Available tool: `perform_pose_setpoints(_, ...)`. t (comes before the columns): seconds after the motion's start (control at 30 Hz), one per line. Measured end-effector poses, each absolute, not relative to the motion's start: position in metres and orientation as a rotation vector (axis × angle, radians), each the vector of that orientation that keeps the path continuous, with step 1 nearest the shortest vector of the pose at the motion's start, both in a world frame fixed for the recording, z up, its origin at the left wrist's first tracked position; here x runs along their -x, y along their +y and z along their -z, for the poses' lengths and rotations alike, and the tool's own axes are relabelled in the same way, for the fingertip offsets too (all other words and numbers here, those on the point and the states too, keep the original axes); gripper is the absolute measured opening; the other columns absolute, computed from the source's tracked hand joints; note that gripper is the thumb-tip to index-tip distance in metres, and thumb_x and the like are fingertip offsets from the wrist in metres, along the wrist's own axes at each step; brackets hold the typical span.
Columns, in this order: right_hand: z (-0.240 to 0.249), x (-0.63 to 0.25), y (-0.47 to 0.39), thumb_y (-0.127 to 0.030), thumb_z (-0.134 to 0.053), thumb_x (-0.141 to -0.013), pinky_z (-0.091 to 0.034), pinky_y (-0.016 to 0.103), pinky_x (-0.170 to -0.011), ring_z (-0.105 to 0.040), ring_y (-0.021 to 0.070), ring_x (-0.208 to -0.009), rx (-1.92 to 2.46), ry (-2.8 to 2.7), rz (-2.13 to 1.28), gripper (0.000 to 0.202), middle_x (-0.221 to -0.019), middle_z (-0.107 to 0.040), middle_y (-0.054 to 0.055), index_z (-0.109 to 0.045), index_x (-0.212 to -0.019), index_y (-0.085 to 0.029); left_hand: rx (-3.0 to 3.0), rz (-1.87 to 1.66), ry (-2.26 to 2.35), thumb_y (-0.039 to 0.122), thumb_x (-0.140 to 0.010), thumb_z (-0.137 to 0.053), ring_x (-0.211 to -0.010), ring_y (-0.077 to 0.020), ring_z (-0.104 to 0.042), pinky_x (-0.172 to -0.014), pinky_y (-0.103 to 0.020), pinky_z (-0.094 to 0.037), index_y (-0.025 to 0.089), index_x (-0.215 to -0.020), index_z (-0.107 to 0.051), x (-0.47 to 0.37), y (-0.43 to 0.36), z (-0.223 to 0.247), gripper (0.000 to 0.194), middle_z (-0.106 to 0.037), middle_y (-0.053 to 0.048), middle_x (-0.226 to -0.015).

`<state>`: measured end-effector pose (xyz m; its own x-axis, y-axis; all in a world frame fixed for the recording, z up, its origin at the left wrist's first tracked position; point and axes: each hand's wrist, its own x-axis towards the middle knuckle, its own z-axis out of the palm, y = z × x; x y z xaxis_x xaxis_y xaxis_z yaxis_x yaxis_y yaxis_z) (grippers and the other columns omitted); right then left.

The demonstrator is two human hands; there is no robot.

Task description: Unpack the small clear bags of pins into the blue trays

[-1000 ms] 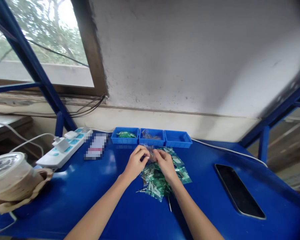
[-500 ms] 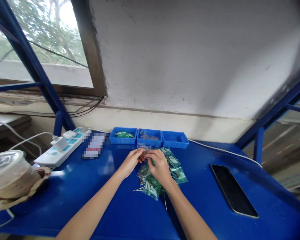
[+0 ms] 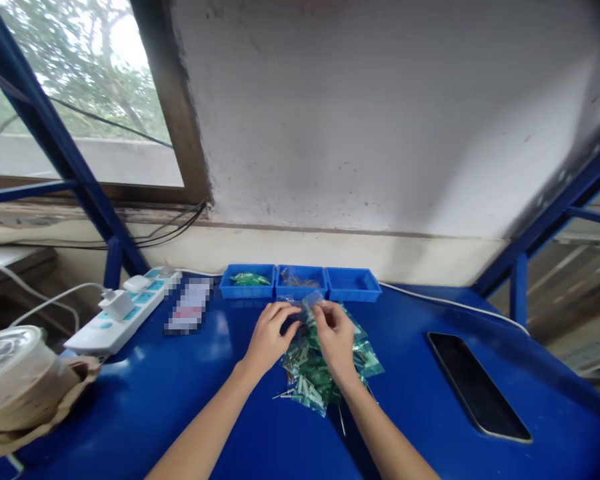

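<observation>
Worktop point(image 3: 250, 440), glossy blue, w/ both hands at work near its centre. R hand point(image 3: 336, 337): thumb & fingertips closed on a small clear plastic bag point(image 3: 311, 303), held up just in front of the middle tray. L hand point(image 3: 273, 337): thumb & index finger a little apart, fingertips just beside the same bag; view too small to tell whether they grip it. Below & btwn the hands: heap of flat green-and-clear plastic packets point(image 3: 313, 380), silvery pieces visible inside; thin metal pin point(image 3: 342, 421) at its near edge. Behind, in a row: blue plastic tray w/ green packets point(image 3: 247, 292), blue plastic tray w/ brownish clear packets point(image 3: 283, 292), third blue plastic tray point(image 3: 354, 295). Far R: black flat smartphone point(image 3: 477, 387). Far L: long white power strip point(image 3: 93, 339) w/ white plugs, angled twd the wall.
</observation>
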<state>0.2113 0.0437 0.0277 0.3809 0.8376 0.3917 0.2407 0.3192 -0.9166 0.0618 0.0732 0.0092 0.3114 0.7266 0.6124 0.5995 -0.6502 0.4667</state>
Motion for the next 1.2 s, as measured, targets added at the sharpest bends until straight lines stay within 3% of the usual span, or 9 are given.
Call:
perform_pose_setpoints(0.17,-0.072,-0.235,0.057,-0.023,-0.057,-0.08,-0.043,0.028,-0.067,-0.054,0.0136,-0.069,1.082,-1.096,0.285,0.015,-0.081,-0.061,0.004,-0.06,-0.095,-0.019,-2.097,-0.903,1.95,0.043,-0.086,-0.045,-0.101,-0.028,-0.054,-0.083,-0.04,-0.041,0.018,-0.109,-0.056,-0.055,0.098,-0.001,0.036,-0.062,-0.01,-0.104)
perform_pose_setpoints(0.27,-0.079,-0.242,0.081,-0.02,-0.053,-0.082,-0.042,0.034,-0.078,-0.055,0.0188,-0.086,1.16,-1.287,0.491,0.016,-0.091,-0.062,0.007,-0.062,-0.095,-0.02,-2.003,-0.751,2.052,0.047,-0.083,-0.047,-0.101,-0.0308,-0.053,-0.082,-0.043,-0.038,0.018,-0.104,-0.058,-0.055,0.11,0.002,0.037,-0.062,-0.012,-0.104)
perform_pose_setpoints(0.37,-0.058,-0.236,0.094,-0.026,-0.053,-0.082,-0.039,0.041,-0.079,-0.048,0.0274,-0.101,1.421,-1.554,0.408,0.025,-0.105,-0.059,0.013,-0.063,-0.103,-0.019,-2.018,-0.778,1.988,0.036,-0.081,-0.053,-0.096,-0.0291,-0.054,-0.081,-0.043,-0.035,0.022,-0.094,-0.062,-0.056,0.114,0.006,0.022,-0.065,-0.008,-0.096)
perform_pose_setpoints(0.43,-0.039,-0.228,0.09,-0.031,-0.053,-0.081,-0.039,0.041,-0.078,-0.046,0.0299,-0.101,1.519,-1.624,0.294,0.029,-0.104,-0.059,0.014,-0.063,-0.105,-0.018,-2.01,-0.828,1.928,0.03,-0.079,-0.055,-0.093,-0.0275,-0.054,-0.081,-0.043,-0.033,0.023,-0.085,-0.063,-0.056,0.115,0.008,0.012,-0.066,-0.005,-0.088)
perform_pose_setpoints(0.6,-0.014,-0.213,0.063,-0.043,-0.046,-0.085,-0.04,0.032,-0.066,-0.054,0.0201,-0.07,1.512,-1.64,-0.373,0.033,-0.07,-0.063,0.006,-0.066,-0.087,-0.017,-1.95,-1.142,1.773,0.025,-0.083,-0.05,-0.078,-0.0181,-0.056,-0.077,-0.033,-0.036,0.023,-0.083,-0.061,-0.052,0.106,0.002,0.011,-0.064,0.0,-0.075)
perform_pose_setpoints(0.77,-0.018,-0.203,0.058,-0.057,-0.047,-0.08,-0.037,0.024,-0.05,-0.052,0.0131,-0.053,1.269,-1.178,-1.052,0.044,-0.061,-0.06,0.002,-0.062,-0.072,-0.016,-2.225,-1.33,1.381,0.026,-0.086,-0.049,-0.079,-0.018,-0.052,-0.074,-0.028,-0.04,0.022,-0.084,-0.063,-0.053,0.083,-0.014,0.014,-0.063,-0.002,-0.074)
perform_pose_setpoints(0.9,-0.02,-0.203,0.059,-0.051,-0.059,-0.071,-0.034,0.022,-0.046,-0.052,0.012,-0.051,1.189,-0.946,-1.164,0.036,-0.062,-0.062,0.003,-0.059,-0.069,-0.016,-2.383,-1.358,1.209,0.023,-0.088,-0.047,-0.085,-0.0195,-0.049,-0.08,-0.031,-0.041,0.022,-0.084,-0.064,-0.057,0.073,-0.018,0.017,-0.066,-0.003,-0.081)
perform_pose_setpoints(1.07,-0.018,-0.206,0.057,-0.045,-0.06,-0.071,-0.037,0.023,-0.047,-0.055,0.0139,-0.052,1.184,-0.984,-1.162,0.03,-0.062,-0.062,0.004,-0.059,-0.072,-0.015,-2.344,-1.352,1.207,0.025,-0.087,-0.048,-0.084,-0.0209,-0.05,-0.08,-0.034,-0.041,0.022,-0.083,-0.066,-0.06,0.072,-0.017,0.019,-0.066,-0.004,-0.08)
perform_pose_setpoints(1.2,-0.017,-0.208,0.053,-0.036,-0.052,-0.081,-0.042,0.026,-0.058,-0.056,0.0148,-0.062,1.209,-1.335,-0.713,0.021,-0.072,-0.063,0.004,-0.061,-0.081,-0.017,-2.047,-1.235,1.209,0.035,-0.086,-0.049,-0.082,-0.0207,-0.055,-0.078,-0.033,-0.042,0.02,-0.084,-0.067,-0.063,0.072,-0.017,0.023,-0.068,-0.004,-0.083)
